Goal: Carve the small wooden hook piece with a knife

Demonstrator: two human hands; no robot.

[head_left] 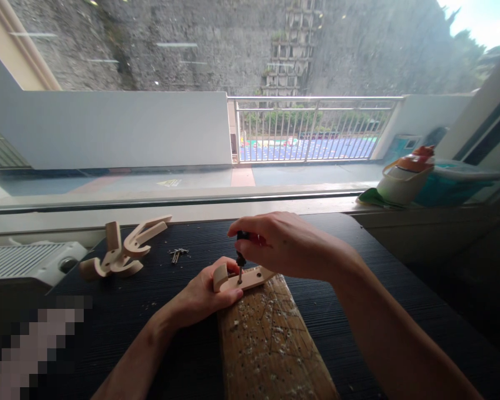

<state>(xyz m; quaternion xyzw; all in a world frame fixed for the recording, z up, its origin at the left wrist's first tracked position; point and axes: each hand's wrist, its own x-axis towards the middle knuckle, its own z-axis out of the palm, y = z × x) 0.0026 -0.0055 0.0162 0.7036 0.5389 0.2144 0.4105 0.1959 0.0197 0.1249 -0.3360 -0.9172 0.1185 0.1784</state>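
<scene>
My left hand [210, 289] is closed around the curved end of a pale wooden hook [250, 279], pressing it against the far end of a worn wooden board [270, 339]. In my right hand [279, 244] is a black-handled screwdriver [241, 250], gripped from above and standing nearly upright. Its metal shaft meets a hole in the hook, close to my left thumb. A second dark hole shows farther right along the hook. Whether a screw sits under the tip is too small to tell.
Several more wooden hooks [119, 255] lie at the dark table's [183, 339] back left. Near them is a small pile of screws [177, 255]. A radiator [33, 261] stands at left. On the sill at right are a white bucket [404, 180] and a teal bin [450, 186].
</scene>
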